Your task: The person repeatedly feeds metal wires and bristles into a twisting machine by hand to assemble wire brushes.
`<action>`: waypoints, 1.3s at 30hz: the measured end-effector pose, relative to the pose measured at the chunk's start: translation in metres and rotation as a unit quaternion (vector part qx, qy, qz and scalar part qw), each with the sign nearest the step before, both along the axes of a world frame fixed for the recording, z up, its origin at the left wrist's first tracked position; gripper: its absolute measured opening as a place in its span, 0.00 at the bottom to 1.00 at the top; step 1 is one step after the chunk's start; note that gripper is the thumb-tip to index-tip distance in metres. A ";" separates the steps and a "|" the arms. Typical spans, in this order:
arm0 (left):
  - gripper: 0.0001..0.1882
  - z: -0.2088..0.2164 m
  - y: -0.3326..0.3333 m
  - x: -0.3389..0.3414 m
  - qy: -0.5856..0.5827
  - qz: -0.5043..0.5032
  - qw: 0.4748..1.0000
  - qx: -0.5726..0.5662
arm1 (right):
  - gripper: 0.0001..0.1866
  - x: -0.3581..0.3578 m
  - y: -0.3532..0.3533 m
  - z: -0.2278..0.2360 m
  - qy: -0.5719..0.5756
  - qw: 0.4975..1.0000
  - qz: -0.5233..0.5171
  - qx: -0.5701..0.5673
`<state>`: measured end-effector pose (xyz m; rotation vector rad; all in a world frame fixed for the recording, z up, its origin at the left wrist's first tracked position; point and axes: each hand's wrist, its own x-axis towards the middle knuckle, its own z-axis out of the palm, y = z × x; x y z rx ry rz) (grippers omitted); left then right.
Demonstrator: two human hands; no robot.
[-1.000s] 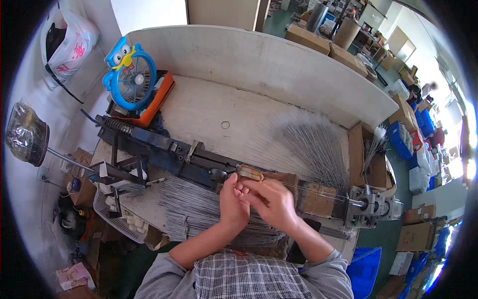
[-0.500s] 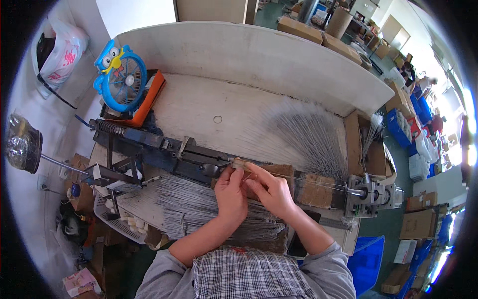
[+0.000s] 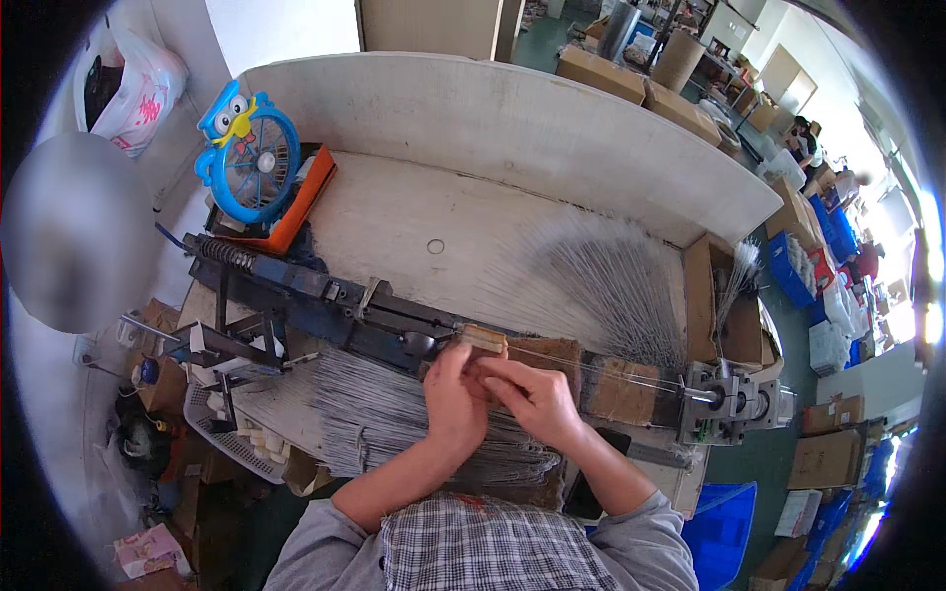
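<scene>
My left hand [image 3: 456, 392] and my right hand [image 3: 537, 396] meet at the middle of a long dark metal jig [image 3: 394, 330]. Both have fingers closed in a pinch, and what lies between the fingertips is hidden. Just beyond the fingertips is a small yellowish wooden block [image 3: 483, 339], at the end of the jig's narrow bar. Thin wires [image 3: 631, 376] stretch from near this block to a metal spindle fixture [image 3: 734, 399] on the right. Under my forearms lies a thick bundle of thin grey wires [image 3: 370, 409].
More thin wires [image 3: 621, 286] fan out behind the jig, beside a cardboard box [image 3: 702, 295]. A blue toy-faced fan [image 3: 258, 163] stands at the back left by an orange tray [image 3: 301, 202]. A white basket [image 3: 222, 433] sits at left; a blue bin [image 3: 719, 537] is lower right.
The wooden block shows more fully now, as my fingers have drawn slightly back and down from it. The whole view has shifted slightly. A blurred grey oval now covers the far left.
</scene>
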<state>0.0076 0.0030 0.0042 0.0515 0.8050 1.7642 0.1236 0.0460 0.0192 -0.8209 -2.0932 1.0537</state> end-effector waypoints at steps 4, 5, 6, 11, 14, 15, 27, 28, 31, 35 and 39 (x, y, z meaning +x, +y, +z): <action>0.17 -0.012 -0.004 -0.003 -0.035 -0.005 0.999 0.012 | 0.14 -0.009 0.006 -0.005 -0.003 0.985 0.005 -0.174; 0.15 -0.009 -0.005 -0.005 -0.041 -0.012 0.999 0.006 | 0.14 -0.010 0.004 0.002 -0.009 0.986 0.005 -0.165; 0.14 -0.007 -0.005 -0.007 -0.048 -0.020 0.999 0.000 | 0.14 -0.010 0.002 0.003 -0.010 0.987 0.008 -0.162; 0.19 0.002 -0.001 -0.008 -0.061 0.003 0.998 0.016 | 0.17 -0.001 0.004 0.025 -0.045 0.988 -0.017 0.145; 0.24 0.008 0.000 -0.009 -0.057 0.015 0.998 0.017 | 0.19 0.001 0.009 0.049 -0.137 0.933 -0.114 0.314; 0.26 0.009 -0.001 -0.010 -0.041 -0.003 0.999 0.024 | 0.14 0.006 0.012 0.043 -0.173 0.933 -0.129 0.287; 0.29 0.012 -0.015 -0.008 0.053 -0.095 0.994 -0.019 | 0.09 0.037 0.004 0.034 -0.136 0.950 -0.079 0.269; 0.29 0.009 -0.015 -0.007 0.071 -0.100 0.992 -0.031 | 0.10 0.043 0.001 0.036 -0.089 0.959 -0.073 0.259; 0.30 -0.003 -0.023 -0.004 0.087 -0.144 0.985 -0.049 | 0.08 0.060 -0.021 0.031 -0.079 0.979 -0.051 0.183; 0.25 0.003 -0.043 -0.019 0.111 -0.174 0.977 -0.052 | 0.08 0.078 -0.039 -0.026 -0.276 0.954 0.017 0.119; 0.15 -0.035 -0.080 -0.088 0.390 -0.096 0.915 -0.038 | 0.11 0.091 -0.049 -0.029 -0.364 0.925 0.061 0.093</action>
